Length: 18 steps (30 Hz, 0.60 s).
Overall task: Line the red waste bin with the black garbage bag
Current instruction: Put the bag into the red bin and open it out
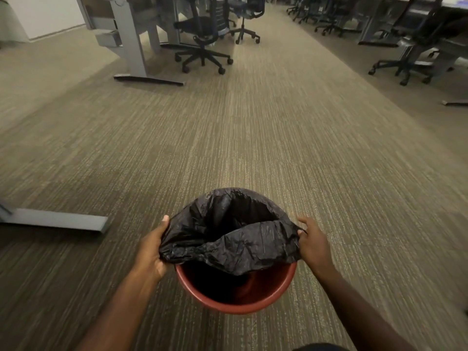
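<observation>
The bin point(235, 298) stood upright on the carpet point(253, 148), close in front of the person, well apart from the chairs point(202, 44) and the table leg point(141, 46) farther back. The bag point(228, 239) sat in the mouth of the bin with its opening spread. Its far edge appeared to be folded over the far rim. Its near edge hung loose across the opening, short of the near rim, which showed bare red.

The left hand point(152, 252) was closed on the bag's edge at the left side of the bin, thumb on top and fingers curled beneath the plastic. The right hand point(312, 240) pinched the edge at the right side between thumb and fingertips, with the plastic drawn taut to that point.

The step in hand was judged to be stretching the near edge over the near rim. To do it well:

1. Both grips should be kept on the edge itself, not on the slack below it.
2. The edge should be drawn toward the person and outward at once, so that it clears the rim before it is lowered.
3. The pull should be even on both sides; a one-sided pull could drag the far edge off its rim.
4. The thin plastic should be stretched gently, since it was likely to tear.
5. A cuff should be folded down outside the rim all round.
</observation>
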Each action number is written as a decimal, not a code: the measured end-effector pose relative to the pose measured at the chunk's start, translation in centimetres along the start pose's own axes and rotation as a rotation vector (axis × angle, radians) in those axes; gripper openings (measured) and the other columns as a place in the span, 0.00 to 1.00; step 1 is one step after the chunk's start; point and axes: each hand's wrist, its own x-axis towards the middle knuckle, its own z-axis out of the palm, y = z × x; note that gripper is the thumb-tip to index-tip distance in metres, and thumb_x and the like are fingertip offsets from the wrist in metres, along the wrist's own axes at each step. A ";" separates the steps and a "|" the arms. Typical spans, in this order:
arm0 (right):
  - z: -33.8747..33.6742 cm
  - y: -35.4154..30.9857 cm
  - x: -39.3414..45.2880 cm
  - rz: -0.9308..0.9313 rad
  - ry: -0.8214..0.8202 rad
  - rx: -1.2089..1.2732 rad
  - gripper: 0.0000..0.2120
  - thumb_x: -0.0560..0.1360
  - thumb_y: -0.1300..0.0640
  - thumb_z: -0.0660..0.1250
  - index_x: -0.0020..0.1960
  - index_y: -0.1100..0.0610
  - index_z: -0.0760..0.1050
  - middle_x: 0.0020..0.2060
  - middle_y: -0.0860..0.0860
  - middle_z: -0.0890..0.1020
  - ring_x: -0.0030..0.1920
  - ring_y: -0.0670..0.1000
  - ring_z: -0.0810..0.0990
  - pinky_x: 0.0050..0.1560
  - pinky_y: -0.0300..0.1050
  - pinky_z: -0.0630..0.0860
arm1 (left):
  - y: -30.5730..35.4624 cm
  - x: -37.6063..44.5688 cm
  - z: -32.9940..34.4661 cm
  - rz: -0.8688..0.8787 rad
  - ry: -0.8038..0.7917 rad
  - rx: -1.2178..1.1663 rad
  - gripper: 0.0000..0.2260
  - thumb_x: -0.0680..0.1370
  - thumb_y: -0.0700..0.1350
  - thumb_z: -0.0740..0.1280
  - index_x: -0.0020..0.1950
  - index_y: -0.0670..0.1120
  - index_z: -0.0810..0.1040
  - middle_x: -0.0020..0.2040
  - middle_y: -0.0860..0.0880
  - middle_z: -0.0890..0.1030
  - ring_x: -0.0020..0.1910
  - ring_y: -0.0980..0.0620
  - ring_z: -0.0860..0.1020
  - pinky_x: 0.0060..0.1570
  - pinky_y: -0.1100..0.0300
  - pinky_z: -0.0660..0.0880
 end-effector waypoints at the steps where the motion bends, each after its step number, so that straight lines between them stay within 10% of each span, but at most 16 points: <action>1: 0.1 0.3 -0.1 0.028 -0.015 0.023 0.18 0.82 0.63 0.58 0.70 0.55 0.72 0.54 0.51 0.82 0.45 0.44 0.82 0.38 0.37 0.79 | -0.2 -0.3 -0.1 0.048 -0.010 0.023 0.18 0.81 0.48 0.64 0.62 0.34 0.77 0.55 0.35 0.84 0.54 0.37 0.83 0.56 0.42 0.80; 4: 0.4 0.8 -0.2 0.090 -0.031 0.089 0.18 0.82 0.64 0.56 0.70 0.57 0.72 0.58 0.58 0.82 0.55 0.56 0.82 0.56 0.60 0.81 | -0.4 -1.7 -0.4 0.168 -0.031 0.148 0.16 0.74 0.45 0.71 0.57 0.36 0.79 0.50 0.37 0.85 0.46 0.43 0.85 0.48 0.49 0.84; 14: 1.8 1.3 -2.4 -0.111 0.093 0.065 0.15 0.84 0.58 0.56 0.68 0.52 0.72 0.46 0.37 0.76 0.43 0.34 0.76 0.40 0.32 0.71 | -4.8 -7.8 -3.8 0.153 0.257 0.532 0.04 0.74 0.34 0.72 0.48 0.37 0.82 0.39 0.42 0.87 0.30 0.52 0.84 0.27 0.62 0.79; 18: 2.0 1.8 -2.6 -0.082 0.064 0.095 0.12 0.84 0.57 0.58 0.51 0.57 0.80 0.41 0.48 0.79 0.40 0.47 0.77 0.40 0.44 0.74 | -5.6 -8.7 -4.4 0.199 0.319 0.418 0.02 0.77 0.35 0.69 0.44 0.39 0.80 0.36 0.42 0.84 0.27 0.54 0.81 0.27 0.61 0.78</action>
